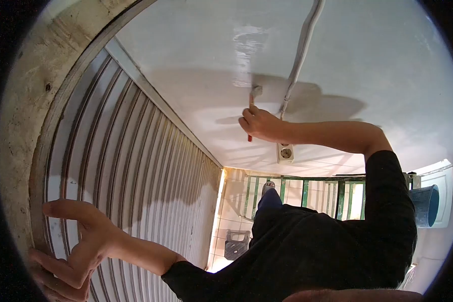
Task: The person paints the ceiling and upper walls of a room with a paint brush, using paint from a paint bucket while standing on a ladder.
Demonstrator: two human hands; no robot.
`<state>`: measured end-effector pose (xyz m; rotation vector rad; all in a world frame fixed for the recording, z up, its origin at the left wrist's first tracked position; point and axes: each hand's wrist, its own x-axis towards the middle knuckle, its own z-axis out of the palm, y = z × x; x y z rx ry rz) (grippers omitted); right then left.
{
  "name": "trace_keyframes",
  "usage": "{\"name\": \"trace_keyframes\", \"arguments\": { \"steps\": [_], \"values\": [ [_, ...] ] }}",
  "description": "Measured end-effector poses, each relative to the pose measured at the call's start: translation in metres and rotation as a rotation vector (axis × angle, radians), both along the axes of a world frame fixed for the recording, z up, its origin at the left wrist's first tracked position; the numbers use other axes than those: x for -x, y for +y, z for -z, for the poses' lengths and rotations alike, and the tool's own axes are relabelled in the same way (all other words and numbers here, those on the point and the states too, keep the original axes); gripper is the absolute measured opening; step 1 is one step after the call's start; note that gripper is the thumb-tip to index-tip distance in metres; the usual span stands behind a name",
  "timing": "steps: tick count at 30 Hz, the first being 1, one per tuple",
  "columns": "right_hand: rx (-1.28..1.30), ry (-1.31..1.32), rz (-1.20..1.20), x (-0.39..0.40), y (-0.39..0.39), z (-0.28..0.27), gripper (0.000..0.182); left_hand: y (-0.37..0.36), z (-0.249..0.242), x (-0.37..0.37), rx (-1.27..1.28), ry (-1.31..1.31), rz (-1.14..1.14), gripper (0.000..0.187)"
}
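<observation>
My right hand is closed round the handle of a paintbrush. The red end of its handle sticks out below my fingers, and its bristles are at the pale wall. Just above the bristles, a glossy white streak of wet paint runs up the wall. At the lower left, my left hand has its thumb and fingers spread. It lies against the edge of the ribbed metal shutter, beside the rough concrete border. Some fingertips there are dim and hard to make out.
A white cable runs down the wall to a power socket, close to my right forearm. Far below are a green metal frame, a dark grey stool and the tiled floor. A blue bucket hangs at the right.
</observation>
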<state>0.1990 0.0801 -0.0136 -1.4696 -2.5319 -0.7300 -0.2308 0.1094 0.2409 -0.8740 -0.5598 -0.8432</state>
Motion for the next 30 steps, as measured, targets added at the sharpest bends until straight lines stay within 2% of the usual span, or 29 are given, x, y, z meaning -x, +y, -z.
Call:
{"name": "trace_keyframes", "arguments": {
  "steps": [3,7,9,13,15,18,23,26,28,30],
  "values": [
    [-0.108,-0.079,-0.06,0.012,0.045,0.002,0.024,-0.003,0.0,-0.001,0.01,-0.006,-0.023,0.067],
    [-0.116,0.007,-0.148,0.055,0.102,-0.001,0.022,-0.005,0.011,-0.01,0.044,-0.134,-0.101,0.066],
    [-0.19,-0.047,-0.173,0.075,0.136,0.0,0.024,0.005,0.009,0.005,0.047,-0.022,0.175,0.067],
    [-0.271,-0.093,-0.211,0.115,0.198,0.005,0.028,-0.009,0.012,-0.005,0.071,-0.018,0.092,0.07],
    [-0.214,-0.083,-0.233,0.131,0.223,0.006,0.022,-0.024,0.018,-0.019,0.241,-0.227,-0.149,0.076],
    [-0.251,-0.069,-0.241,0.151,0.249,0.0,0.019,-0.028,0.017,-0.021,0.265,-0.193,-0.213,0.076],
    [-0.219,-0.142,-0.291,0.159,0.251,-0.005,0.018,-0.025,0.018,-0.021,0.299,-0.203,-0.125,0.077],
    [-0.215,-0.017,-0.405,0.153,0.227,-0.007,0.019,-0.024,0.015,-0.021,0.297,-0.173,-0.109,0.079],
    [-0.343,-0.173,-0.426,0.147,0.22,-0.01,0.022,-0.022,0.014,-0.022,0.289,-0.142,-0.121,0.08],
    [-0.355,-0.091,-0.421,0.139,0.222,-0.012,0.023,-0.019,0.015,-0.023,0.267,-0.163,-0.086,0.08]
  ]
}}
